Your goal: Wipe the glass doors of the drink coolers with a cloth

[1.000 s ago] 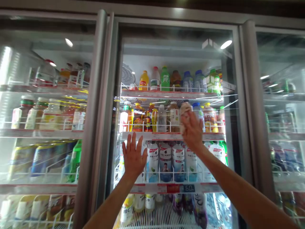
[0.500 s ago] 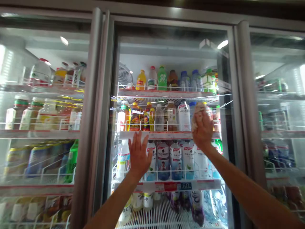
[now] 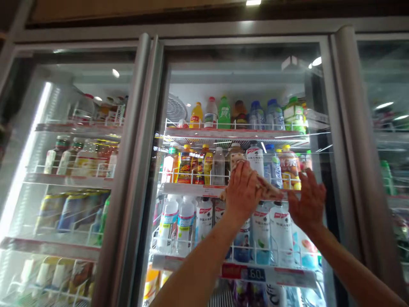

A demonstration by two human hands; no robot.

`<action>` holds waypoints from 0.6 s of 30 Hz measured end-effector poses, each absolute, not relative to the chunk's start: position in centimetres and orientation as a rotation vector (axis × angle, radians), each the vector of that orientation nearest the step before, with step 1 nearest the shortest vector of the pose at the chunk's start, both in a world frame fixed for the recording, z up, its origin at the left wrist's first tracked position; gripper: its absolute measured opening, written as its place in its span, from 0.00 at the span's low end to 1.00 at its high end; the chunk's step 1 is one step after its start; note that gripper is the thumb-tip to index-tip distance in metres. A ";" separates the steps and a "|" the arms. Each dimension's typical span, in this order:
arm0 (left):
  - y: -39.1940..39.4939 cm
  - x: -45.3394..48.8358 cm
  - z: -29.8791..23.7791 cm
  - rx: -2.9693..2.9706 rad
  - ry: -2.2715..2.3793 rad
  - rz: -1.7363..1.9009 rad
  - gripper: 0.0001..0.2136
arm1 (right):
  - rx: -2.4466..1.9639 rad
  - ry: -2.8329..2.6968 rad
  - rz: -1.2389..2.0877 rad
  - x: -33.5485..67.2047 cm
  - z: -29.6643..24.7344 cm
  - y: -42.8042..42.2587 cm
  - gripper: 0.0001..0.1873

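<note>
A crumpled, pale patterned cloth (image 3: 269,190) lies against the glass door (image 3: 204,76) of a drinks fridge. My left hand (image 3: 242,192) presses on the cloth, its fingers over the top part, while one end trails out to the right. Just beyond that end is my right hand (image 3: 307,204), its fingers spread and holding nothing. Whether it touches the glass I cannot tell. Behind the pane stand bottles, among them a white-labelled bottle (image 3: 254,158) and a yellow-capped bottle (image 3: 288,164).
Metal door frames rise on the left (image 3: 129,170) and the right (image 3: 351,140) of this pane. Neighbouring fridge doors show more bottles and cans (image 3: 72,211). A price tag (image 3: 256,274) runs along a lower shelf edge.
The cloth was under my right hand, higher on the right; now it is under my left hand nearer the middle. My left hand moved right, my right hand is empty. The view shifted.
</note>
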State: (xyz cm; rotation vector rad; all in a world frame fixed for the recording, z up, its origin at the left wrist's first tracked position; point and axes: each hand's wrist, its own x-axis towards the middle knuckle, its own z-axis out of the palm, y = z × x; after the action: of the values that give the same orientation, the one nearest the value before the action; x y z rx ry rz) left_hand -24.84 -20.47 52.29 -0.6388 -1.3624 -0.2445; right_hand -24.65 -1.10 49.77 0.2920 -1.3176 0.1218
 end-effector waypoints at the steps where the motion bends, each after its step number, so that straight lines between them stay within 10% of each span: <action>1: -21.7 -25.1 52.8 -0.583 -1.351 -0.230 0.18 | 0.226 -1.336 0.110 -24.9 50.0 -0.3 0.31; 18: -32.8 -24.6 55.5 -0.485 -1.300 -0.125 0.18 | 0.263 -1.280 0.100 -25.9 49.7 0.7 0.26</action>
State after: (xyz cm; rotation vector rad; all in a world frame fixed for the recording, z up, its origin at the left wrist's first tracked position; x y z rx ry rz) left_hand -24.57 -32.79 55.49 -0.4852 -1.2998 -0.1246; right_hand -25.86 0.71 49.66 0.2633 -1.2804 0.0999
